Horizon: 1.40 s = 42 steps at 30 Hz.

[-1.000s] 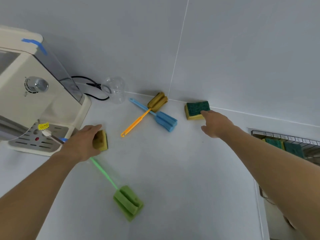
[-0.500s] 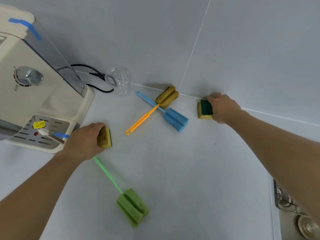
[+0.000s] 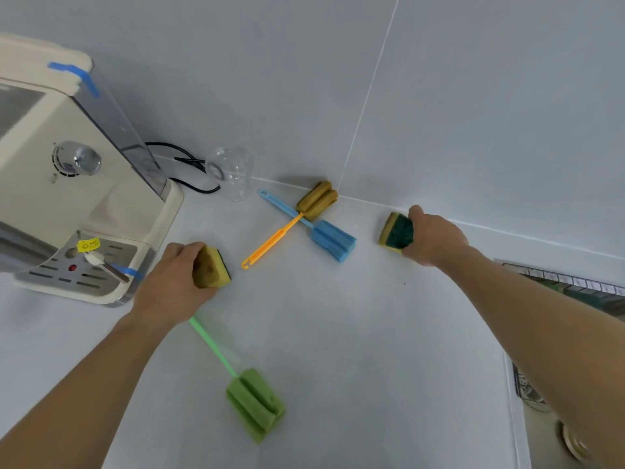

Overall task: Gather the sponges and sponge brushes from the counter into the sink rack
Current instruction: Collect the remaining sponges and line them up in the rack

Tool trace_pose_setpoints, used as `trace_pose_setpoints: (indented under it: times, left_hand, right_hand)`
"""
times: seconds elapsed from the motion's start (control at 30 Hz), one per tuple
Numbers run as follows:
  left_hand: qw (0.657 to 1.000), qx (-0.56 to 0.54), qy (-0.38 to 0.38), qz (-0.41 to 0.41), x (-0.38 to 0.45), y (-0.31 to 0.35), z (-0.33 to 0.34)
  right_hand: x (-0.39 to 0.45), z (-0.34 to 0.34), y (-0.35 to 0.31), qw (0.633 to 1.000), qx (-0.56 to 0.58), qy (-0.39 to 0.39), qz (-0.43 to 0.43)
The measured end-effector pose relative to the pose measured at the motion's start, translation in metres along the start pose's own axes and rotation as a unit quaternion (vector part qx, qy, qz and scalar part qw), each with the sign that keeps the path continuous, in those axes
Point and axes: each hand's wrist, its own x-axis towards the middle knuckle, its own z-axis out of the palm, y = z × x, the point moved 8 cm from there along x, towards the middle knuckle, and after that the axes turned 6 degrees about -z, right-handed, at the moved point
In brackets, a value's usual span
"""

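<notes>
Matt grey bench [image 3: 338, 333]; porous foam sponges [image 3: 211, 270], coarse green scouring face [image 3: 399, 233]; glossy plastic brush handles [image 3: 267, 247]; clear plastic cup [image 3: 231, 177].

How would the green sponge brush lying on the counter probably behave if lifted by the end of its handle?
The green sponge brush has a thin plastic handle, so it may flex slightly. Its bulky foam head probably weighs little yet would dip downward. The foam should compress easily and seems unlikely to roll.
</notes>
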Motion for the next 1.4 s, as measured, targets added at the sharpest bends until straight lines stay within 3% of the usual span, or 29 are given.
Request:
trace_pose_setpoints:
  times: [0.2, 0.33, 0.5, 0.6, 0.73, 0.83, 0.9, 1.03, 1.23, 1.4]
  left_hand:
    - [0.994, -0.105, 0.017, 0.020, -0.021, 0.005, -0.010]
    - [0.958, -0.287, -0.017, 0.014, -0.042, 0.018, -0.009]
    - [0.859, -0.505, -0.083, -0.026, -0.076, 0.046, 0.007]
    - [0.768, -0.621, -0.146, -0.059, -0.098, 0.065, 0.024]
    - [0.647, -0.711, -0.252, -0.108, -0.128, 0.093, 0.055]
    - [0.596, -0.735, -0.302, -0.118, -0.148, 0.117, 0.072]
    - [0.589, -0.731, -0.318, -0.136, -0.162, 0.131, 0.085]
    - [0.609, -0.699, -0.333, -0.174, -0.181, 0.158, 0.108]
    - [0.665, -0.640, -0.342, -0.177, -0.196, 0.188, 0.128]
    - [0.705, -0.600, -0.335, -0.176, -0.212, 0.220, 0.140]
  right_hand:
    - [-0.045, -0.004, 0.007, 0.996, 0.089, 0.023, 0.007]
    - [-0.079, -0.002, 0.010, 0.981, 0.185, 0.060, 0.012]
    - [-0.119, 0.008, 0.006, 0.943, 0.325, 0.073, 0.013]
    - [-0.140, 0.018, 0.005, 0.909, 0.410, 0.065, 0.028]
    - [-0.166, 0.040, 0.009, 0.797, 0.599, 0.040, 0.067]
    - [-0.185, 0.059, 0.016, 0.723, 0.683, 0.039, 0.095]
    - [-0.199, 0.070, 0.019, 0.670, 0.735, 0.034, 0.103]
    - [-0.226, 0.083, 0.027, 0.594, 0.797, 0.023, 0.104]
    - [-0.255, 0.100, 0.066, 0.541, 0.832, 0.039, 0.119]
    - [-0.267, 0.103, 0.110, 0.518, 0.843, 0.056, 0.135]
